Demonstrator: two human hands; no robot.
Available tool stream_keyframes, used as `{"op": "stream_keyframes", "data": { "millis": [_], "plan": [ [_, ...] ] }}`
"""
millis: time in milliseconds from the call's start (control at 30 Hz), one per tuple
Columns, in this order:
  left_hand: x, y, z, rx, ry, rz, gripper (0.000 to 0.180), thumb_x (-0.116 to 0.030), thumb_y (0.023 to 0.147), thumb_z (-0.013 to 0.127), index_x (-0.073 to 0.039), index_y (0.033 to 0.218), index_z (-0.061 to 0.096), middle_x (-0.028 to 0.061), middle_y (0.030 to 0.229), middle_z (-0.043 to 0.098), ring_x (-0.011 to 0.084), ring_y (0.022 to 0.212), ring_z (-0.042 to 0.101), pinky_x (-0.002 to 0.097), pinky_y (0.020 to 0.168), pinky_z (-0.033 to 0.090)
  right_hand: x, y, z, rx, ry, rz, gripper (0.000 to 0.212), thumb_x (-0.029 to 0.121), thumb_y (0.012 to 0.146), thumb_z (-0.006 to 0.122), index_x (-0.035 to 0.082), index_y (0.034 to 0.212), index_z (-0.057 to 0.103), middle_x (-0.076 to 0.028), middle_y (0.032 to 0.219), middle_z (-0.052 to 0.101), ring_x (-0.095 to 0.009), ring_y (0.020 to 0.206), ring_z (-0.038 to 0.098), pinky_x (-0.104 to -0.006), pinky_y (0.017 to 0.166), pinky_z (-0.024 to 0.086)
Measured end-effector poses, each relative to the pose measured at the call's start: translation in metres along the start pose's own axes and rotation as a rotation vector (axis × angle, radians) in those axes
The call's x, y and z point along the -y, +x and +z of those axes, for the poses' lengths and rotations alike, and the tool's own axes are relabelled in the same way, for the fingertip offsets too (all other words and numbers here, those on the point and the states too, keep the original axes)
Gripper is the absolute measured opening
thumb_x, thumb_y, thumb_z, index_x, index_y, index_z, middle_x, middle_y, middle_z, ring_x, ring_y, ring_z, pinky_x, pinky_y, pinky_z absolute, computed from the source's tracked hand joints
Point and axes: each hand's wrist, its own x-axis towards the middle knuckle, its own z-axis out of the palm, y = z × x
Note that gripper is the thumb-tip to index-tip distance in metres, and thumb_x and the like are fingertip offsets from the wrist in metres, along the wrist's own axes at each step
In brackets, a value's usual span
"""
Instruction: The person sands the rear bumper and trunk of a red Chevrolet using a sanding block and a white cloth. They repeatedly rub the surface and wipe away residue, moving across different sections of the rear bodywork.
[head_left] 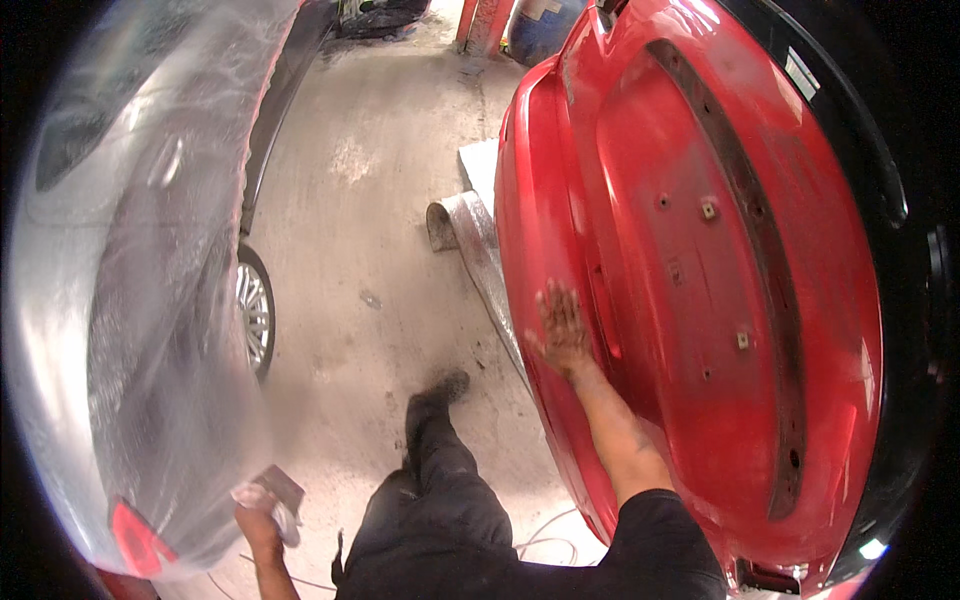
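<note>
My right hand (563,332) rests on the red car's rear panel (535,240) with its fingers stretched out and nothing in it. The tailgate (650,250) just beside it has dull, scuffed patches, small holes and a dark lengthwise strip (745,190). Down at my left side, my left hand (262,522) is closed around a crumpled white cloth (290,522) and a flat grey-brown sheet or pad (284,486). The exact kind of that flat piece is hard to make out.
A silver car under clear plastic film (170,300) stands on the left, its wheel (256,312) showing. A silvery roll of sheeting (465,225) lies by the red car. A thin hose (550,540) curls on the concrete floor (340,200). A red post (483,25) and blue drum (545,30) stand beyond.
</note>
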Motion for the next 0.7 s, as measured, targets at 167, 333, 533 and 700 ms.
{"op": "stream_keyframes", "data": {
  "millis": [167, 333, 533, 700],
  "plan": [
    [-0.013, -0.013, 0.047, 0.1, 0.069, -0.045, 0.025, 0.002, 0.073, 0.067, 0.003, 0.098, 0.064, 0.007, 0.088, 0.066, 0.0205, 0.077, 0.064, 0.0353, 0.072, 0.053, -0.036, 0.112, 0.05, 0.13, -0.087, 0.279, 0.095, 0.053, 0.088, 0.059, 0.004, 0.154, 0.013, -0.02, 0.162, 0.007, -0.035, 0.15, 0.004, -0.05, 0.122, 0.008],
    [-0.059, -0.002, 0.116, 0.095, 0.273, -0.059, 0.009, -0.001, 0.081, 0.06, 0.001, 0.089, 0.064, 0.0105, 0.088, 0.065, 0.0261, 0.089, 0.063, 0.0386, 0.08, 0.051, 0.107, 0.097, 0.033, 0.765, 0.418, -0.366, 0.079, 0.051, 0.087, 0.057, 0.001, 0.147, 0.038, -0.02, 0.157, 0.028, -0.039, 0.147, 0.018, -0.0572, 0.118, 0.015],
    [-0.14, 0.071, 0.155, 0.456, 0.64, 0.369, 0.007, -0.006, 0.082, 0.064, 0.0, 0.086, 0.064, 0.0104, 0.089, 0.064, 0.0249, 0.091, 0.059, 0.0395, 0.084, 0.046, -0.082, 0.255, 0.04, -0.094, 0.024, 0.433, 0.07, 0.042, 0.093, 0.052, 0.001, 0.147, 0.036, -0.022, 0.156, 0.026, -0.04, 0.147, 0.017, -0.0567, 0.119, 0.012],
    [-0.186, 0.11, 0.167, 0.349, 0.382, 0.145, 0.023, -0.006, 0.079, 0.071, -0.001, 0.1, 0.062, 0.0066, 0.096, 0.065, 0.0202, 0.091, 0.061, 0.0359, 0.083, 0.05, -0.027, 0.127, 0.016, -0.17, 0.351, 0.782, 0.071, 0.038, 0.091, 0.06, -0.001, 0.145, 0.037, -0.02, 0.154, 0.032, -0.036, 0.144, 0.026, -0.0539, 0.118, 0.018]
  ]
}}
